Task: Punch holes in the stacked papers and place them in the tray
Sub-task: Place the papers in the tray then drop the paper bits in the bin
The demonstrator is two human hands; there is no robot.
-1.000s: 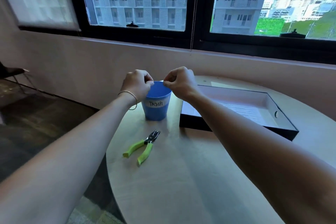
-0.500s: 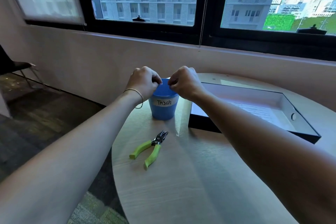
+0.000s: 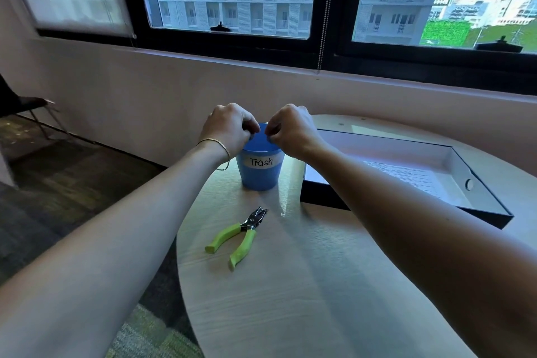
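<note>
I am looking at a round pale wood table (image 3: 290, 299) set against a wall under a wide window. My left hand (image 3: 229, 128) and right hand (image 3: 293, 131) are curled with fingertips pinched together over the mouth of the blue cup (image 3: 259, 167) labelled "Trash"; whether anything sits between the fingers I cannot tell. Since half a second ago the hands have kept that same pinched pose above the cup; only my view has shifted slightly. Nearer me lies the green-handled hole punch (image 3: 236, 237), untouched. To the right, the black tray (image 3: 491, 216) holds the printed papers (image 3: 412, 180) flat inside it.
</note>
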